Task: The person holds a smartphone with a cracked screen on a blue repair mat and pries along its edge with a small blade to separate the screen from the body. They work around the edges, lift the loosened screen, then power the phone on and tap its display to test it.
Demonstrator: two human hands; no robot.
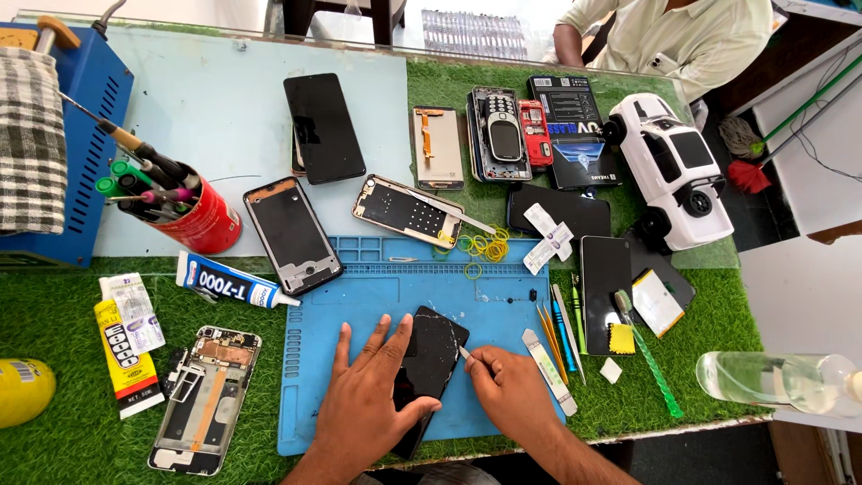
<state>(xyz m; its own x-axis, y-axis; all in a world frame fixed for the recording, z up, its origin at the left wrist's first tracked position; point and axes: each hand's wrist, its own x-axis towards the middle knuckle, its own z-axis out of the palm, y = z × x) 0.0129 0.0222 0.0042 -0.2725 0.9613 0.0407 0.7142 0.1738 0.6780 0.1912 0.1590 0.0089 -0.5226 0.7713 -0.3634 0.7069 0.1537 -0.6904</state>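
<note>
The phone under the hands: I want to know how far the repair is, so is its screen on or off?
Off: the phone glass is black and cracked, unlit, lying flat on the blue mat.

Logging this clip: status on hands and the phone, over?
Left hand flat on the cracked black phone, pinning it to the blue mat. Right hand pinches a thin tool at the phone's right edge. Nothing obstructing.

2 glue tubes [235,282], 1 toy car [672,171], 1 pen cup [199,218], 1 blue mat [359,296] (approx. 5 tweezers/tools [561,334]).
</note>
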